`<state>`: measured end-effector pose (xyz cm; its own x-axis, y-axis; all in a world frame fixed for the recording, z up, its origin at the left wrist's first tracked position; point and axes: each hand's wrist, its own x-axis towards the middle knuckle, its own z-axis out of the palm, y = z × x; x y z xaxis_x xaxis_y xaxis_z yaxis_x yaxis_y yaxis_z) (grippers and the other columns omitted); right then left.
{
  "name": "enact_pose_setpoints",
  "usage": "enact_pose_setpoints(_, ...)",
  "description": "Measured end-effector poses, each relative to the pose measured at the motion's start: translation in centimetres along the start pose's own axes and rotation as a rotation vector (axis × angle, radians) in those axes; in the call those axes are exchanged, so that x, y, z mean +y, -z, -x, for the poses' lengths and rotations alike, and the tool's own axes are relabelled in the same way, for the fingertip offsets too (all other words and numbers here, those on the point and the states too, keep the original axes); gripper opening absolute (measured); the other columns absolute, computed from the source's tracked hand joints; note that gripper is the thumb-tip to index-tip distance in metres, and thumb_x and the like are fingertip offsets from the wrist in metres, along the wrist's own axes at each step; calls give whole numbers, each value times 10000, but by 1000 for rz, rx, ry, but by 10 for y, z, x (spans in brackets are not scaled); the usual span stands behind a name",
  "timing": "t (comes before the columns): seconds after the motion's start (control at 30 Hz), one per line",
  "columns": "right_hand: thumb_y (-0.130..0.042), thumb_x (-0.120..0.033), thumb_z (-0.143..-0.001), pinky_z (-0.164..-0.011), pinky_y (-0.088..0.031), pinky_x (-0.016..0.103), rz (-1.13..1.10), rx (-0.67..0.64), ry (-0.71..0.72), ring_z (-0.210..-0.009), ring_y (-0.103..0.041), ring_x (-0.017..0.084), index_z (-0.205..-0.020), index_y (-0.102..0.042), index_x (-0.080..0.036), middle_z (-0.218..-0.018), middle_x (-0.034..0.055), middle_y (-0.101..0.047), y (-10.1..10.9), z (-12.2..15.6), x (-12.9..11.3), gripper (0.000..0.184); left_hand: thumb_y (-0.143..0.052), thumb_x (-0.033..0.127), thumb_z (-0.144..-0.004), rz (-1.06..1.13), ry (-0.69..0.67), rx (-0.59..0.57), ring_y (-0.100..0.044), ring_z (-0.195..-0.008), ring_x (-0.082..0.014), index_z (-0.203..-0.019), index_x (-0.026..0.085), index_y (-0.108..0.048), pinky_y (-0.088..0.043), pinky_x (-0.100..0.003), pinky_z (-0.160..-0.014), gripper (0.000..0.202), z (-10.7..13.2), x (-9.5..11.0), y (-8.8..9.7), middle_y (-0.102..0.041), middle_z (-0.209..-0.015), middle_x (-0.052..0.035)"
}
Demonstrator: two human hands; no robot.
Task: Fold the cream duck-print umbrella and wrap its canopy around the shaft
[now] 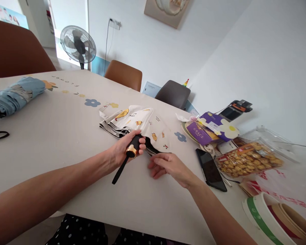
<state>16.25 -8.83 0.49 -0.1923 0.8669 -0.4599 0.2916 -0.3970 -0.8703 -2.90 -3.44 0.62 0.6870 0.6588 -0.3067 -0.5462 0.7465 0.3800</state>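
A white folding umbrella [155,123] with small cartoon prints lies collapsed, its canopy loose and spread over the table. My left hand [129,145] is wrapped round its black handle, which has a gold band and a black wrist strap [120,170] hanging toward me. At the canopy's dark near edge is my right hand [168,166]. Its fingers are bent, apart and slightly blurred, with no fabric visibly gripped; whether the fingertips touch the edge I cannot tell. A light blue folded umbrella [20,93] rests at the far left.
The table [91,197] has a flower-printed white cover. On the right are a black phone [211,170], a purple box [211,127], a clear tub of snacks [250,158] and tape rolls [265,217]. Chairs [124,75] and a fan [78,44] stand beyond.
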Motion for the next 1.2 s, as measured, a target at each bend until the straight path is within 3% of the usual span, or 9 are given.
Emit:
enact_pose_setpoints(0.13,-596,-281,-780,-566,-534,335,-150,-71,-37,-596,-656,185,-921,-597,-127,-780,98,-672,-17,2,5,209,-421,254,-895,107,-51,-128,-441,-444,-55,-784,127,-457,-432,-161,-372,173,4,7,0,-444,-572,40)
enact_pose_setpoints(0.3,-608,-293,-764,-560,-521,330,-320,177,259,-602,-636,171,-850,-648,-146,-771,72,-664,-24,-7,-5,175,-426,255,-894,98,-62,-147,-443,-449,-61,-807,128,-461,-427,-171,-367,159,3,8,2,-444,-572,41)
enact_pose_setpoints(0.37,-625,-283,-752,-599,-519,324,-328,202,321,-670,-642,174,-845,-669,-154,-814,72,-667,-25,-12,-9,166,-439,259,-891,93,-55,-152,-446,-457,-59,-808,127,-463,-430,-170,-376,158,2,6,4,-446,-580,41)
enact_pose_setpoints(0.53,-665,-335,-742,-644,-520,366,-295,-100,101,-698,-655,201,-900,-669,-137,-851,98,-670,-37,-21,-6,253,-461,269,-882,85,-53,-188,-454,-465,-59,-807,131,-461,-430,-169,-385,158,1,6,7,-457,-593,37)
enact_pose_setpoints(0.6,-668,-350,-745,-649,-520,358,-375,-98,104,-696,-656,199,-912,-661,-142,-842,90,-672,-42,-26,-4,267,-452,280,-884,71,-47,-214,-446,-452,-61,-804,132,-463,-431,-176,-384,169,1,7,6,-455,-589,35)
enact_pose_setpoints(0.77,-650,-348,-750,-560,-499,286,-571,112,209,-582,-608,147,-812,-657,-150,-722,45,-660,-55,-37,-6,207,-391,275,-906,84,-58,-202,-433,-436,-61,-802,131,-466,-402,-162,-351,193,6,10,-1,-436,-566,30)
enact_pose_setpoints(1.0,-510,-370,-835,-676,-489,257,-838,-90,269,-660,-606,119,-855,-622,-206,-745,-7,-642,-64,-38,-20,199,-428,320,-889,33,-20,-187,-424,-417,-56,-781,133,-484,-407,-163,-356,223,2,8,3,-427,-554,31)
enact_pose_setpoints(1.07,-529,-403,-823,-601,-473,231,-922,-149,233,-546,-555,90,-798,-572,-213,-673,-38,-592,-61,-41,-23,196,-441,314,-881,22,-4,-189,-420,-418,-57,-769,129,-487,-399,-168,-346,221,0,6,5,-427,-553,33)
enact_pose_setpoints(1.2,-609,-530,-741,-360,-345,196,-981,-159,83,-333,-304,45,-618,-412,-198,-452,-95,-365,-53,-53,-25,406,-495,323,-851,-81,28,-104,-430,-425,-55,-742,124,-503,-383,-165,-330,227,-2,-2,3,-426,-553,38)
